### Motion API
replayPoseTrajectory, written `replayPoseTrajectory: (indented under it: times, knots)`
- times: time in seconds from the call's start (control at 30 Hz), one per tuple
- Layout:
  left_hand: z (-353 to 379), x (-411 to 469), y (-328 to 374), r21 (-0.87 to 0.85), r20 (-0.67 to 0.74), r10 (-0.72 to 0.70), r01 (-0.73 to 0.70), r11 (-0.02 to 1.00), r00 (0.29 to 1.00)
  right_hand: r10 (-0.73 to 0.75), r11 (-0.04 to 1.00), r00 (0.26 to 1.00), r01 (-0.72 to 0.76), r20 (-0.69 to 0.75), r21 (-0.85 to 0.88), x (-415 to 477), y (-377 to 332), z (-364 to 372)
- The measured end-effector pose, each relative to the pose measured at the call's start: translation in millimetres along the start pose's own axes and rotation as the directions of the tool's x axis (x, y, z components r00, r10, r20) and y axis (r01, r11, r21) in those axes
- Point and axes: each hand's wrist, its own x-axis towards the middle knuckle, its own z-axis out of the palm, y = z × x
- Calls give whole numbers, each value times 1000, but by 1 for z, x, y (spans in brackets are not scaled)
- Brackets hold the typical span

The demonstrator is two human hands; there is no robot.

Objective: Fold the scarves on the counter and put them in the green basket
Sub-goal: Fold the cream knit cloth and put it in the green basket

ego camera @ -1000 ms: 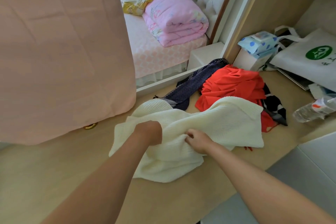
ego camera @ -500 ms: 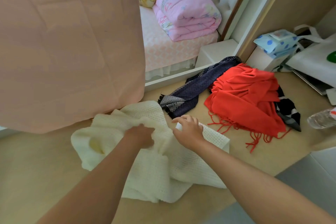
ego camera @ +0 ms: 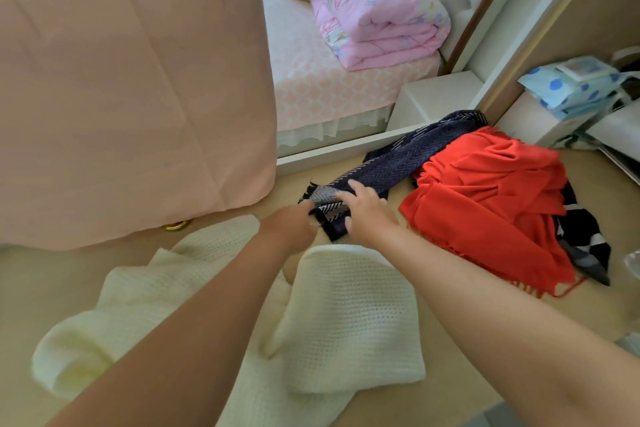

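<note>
While right hand (ego camera: pixel 367 218) lies fingers-spread on navy scarf (ego camera: pixel 398 163), left hand (ego camera: pixel 289 227) curls at its end, grip unclear; next: pull flat, fold.

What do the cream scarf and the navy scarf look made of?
Cream scarf: likely a soft, thick knit, matte; a grid of small holes shows. Navy scarf: likely woven, perhaps wool, matte; herringbone zigzags and a fringed end show.
</note>
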Motion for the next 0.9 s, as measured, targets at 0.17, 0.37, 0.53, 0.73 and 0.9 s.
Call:
replayPoseTrajectory:
  times: [0.17,0.37,0.53,0.73,0.9]
  knots:
    - [23,46,28,-28,-125,116,-120,992,985,18,989,985,7,171,-144,24,43,13]
    - [65,81,65,204,95,110,-128,971,989,-79,996,994,82,69,-32,13,86,25]
    - [57,92,121,-98,-19,207,-208,973,978,0,972,989,34,-149,231,16,145,-19]
    - [52,94,196,-324,-7,320,-305,896,947,-268,881,962,226,-45,-417,-24,219,-69]
    - [75,102,206,-48,-176,348,-361,931,921,10,944,992,-51,-126,-326,-67,237,-40]
